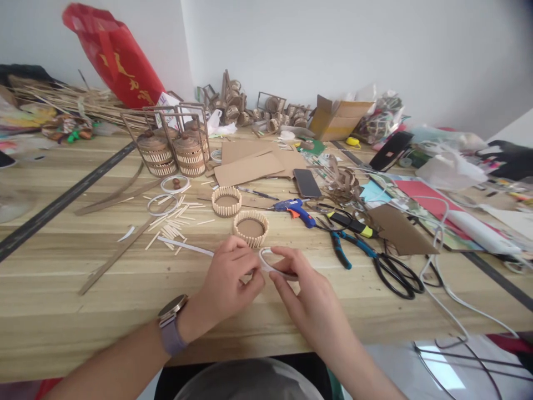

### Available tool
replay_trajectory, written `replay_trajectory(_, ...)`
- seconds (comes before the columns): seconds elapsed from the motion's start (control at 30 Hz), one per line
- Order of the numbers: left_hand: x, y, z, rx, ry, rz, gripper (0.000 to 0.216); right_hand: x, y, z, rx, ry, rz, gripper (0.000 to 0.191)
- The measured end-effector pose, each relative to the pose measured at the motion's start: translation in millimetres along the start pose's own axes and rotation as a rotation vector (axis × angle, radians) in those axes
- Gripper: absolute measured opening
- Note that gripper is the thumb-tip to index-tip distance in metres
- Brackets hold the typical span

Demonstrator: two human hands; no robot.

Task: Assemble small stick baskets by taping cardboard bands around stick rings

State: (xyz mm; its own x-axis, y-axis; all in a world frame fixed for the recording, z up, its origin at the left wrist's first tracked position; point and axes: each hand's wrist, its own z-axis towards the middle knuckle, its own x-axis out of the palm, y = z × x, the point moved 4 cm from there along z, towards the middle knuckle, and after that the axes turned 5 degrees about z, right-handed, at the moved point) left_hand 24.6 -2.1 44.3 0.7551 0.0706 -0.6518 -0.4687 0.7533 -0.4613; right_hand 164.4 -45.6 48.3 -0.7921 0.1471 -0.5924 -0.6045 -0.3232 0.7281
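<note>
A narrow white strip [187, 246] runs from the left into my left hand [233, 272], whose thumb and fingers are pinched on it. On the other side, my right hand [306, 286] grips a small white ring [262, 256] between thumb and fingers. Strip and ring seem to be one piece, but my fingertips cover the place between them. Just beyond my hands stands a round cup of upright wooden sticks [251, 229] with a brown bottom. A second stick cup [226, 201] is behind it, to the left.
Loose short sticks [172, 225] and white rings [162, 204] lie to the left. A blue glue gun [295, 210], pliers [341, 250], scissors [400, 275] and a phone [307, 183] lie to the right. Lidded stick baskets [189, 153] and cardboard sheets [250, 166] are farther back.
</note>
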Motion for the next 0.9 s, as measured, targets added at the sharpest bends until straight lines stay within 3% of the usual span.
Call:
replay_trajectory(0.1, -7, 0, 3, -0.005, -0.044, -0.042, 0.021, 2, 2, -2, 0.000, -0.060, 0.108, 0.022)
replay_trajectory(0.3, -18, -2, 3, 0.000, -0.091, -0.093, 0.021, 3, 9, -5, -0.159, -0.191, 0.132, 0.017)
replay_trajectory(0.53, -30, -4, 8, -0.032, -0.084, -0.162, 0.024, 6, 9, -7, -0.260, -0.226, 0.253, 0.019)
replay_trajectory(0.6, -40, 5, 10, -0.120, -0.137, -0.176, 0.023, 2, 4, -9, -0.275, -0.244, 0.309, 0.017)
replay_trajectory(0.7, -62, 22, 13, -0.250, -0.393, -0.138, 0.023, -13, -16, -8, -0.197, -0.364, 0.180, 0.009)
replay_trajectory(0.73, -64, 23, 14, -0.245, -0.394, -0.090, 0.021, -18, -25, -5, -0.137, -0.388, 0.073, 0.005)
replay_trajectory(0.8, -61, 19, 18, -0.136, -0.305, 0.016, 0.016, -23, -47, 6, -0.014, -0.305, -0.147, 0.011)
replay_trajectory(0.9, -46, 9, 20, 0.028, -0.150, 0.080, 0.013, -25, -72, 22, 0.029, -0.159, -0.230, 0.014)
